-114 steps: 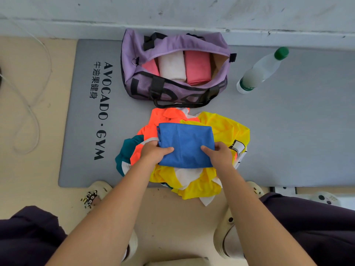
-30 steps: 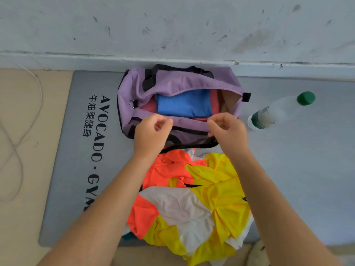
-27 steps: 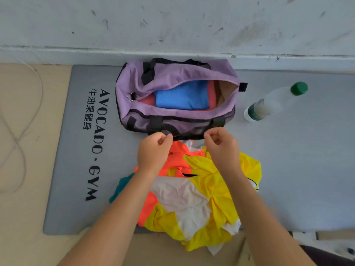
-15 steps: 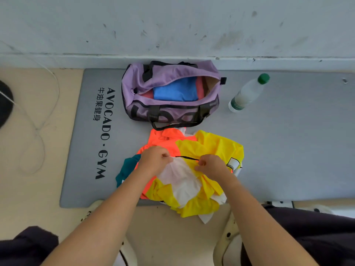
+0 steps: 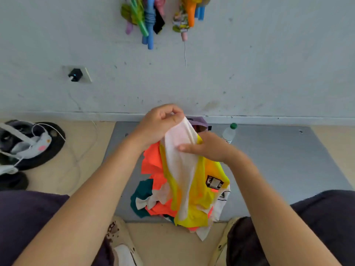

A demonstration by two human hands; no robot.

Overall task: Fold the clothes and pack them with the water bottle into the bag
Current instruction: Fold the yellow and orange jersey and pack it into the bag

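Left hand point(image 5: 160, 120) pinches the top edge of a white-and-yellow garment point(image 5: 182, 166), lifted above the clothes pile point(image 5: 153, 181) on the mat point(image 5: 288, 160); right hand point(image 5: 207, 148) fingers clamp its side. Best practice: shake it free, find both shoulders before folding. Bag point(image 5: 199, 121) at 12 o'clock of the pile, water bottle point(image 5: 229, 132) at 1 o'clock.

My left hand point(image 5: 160, 122) pinches the top of a white and yellow shirt point(image 5: 184, 169), lifting it off the pile point(image 5: 153, 191) (orange, teal and white pieces) on the grey mat point(image 5: 288, 162). My right hand point(image 5: 206, 148) grips the shirt lower down, thumb across the white cloth. Behind my hands a bit of the purple bag point(image 5: 199, 121) shows, and the bottle point(image 5: 229, 132) lies just right of it. Coloured bundles point(image 5: 148, 18) hang on the wall point(image 5: 269, 64).
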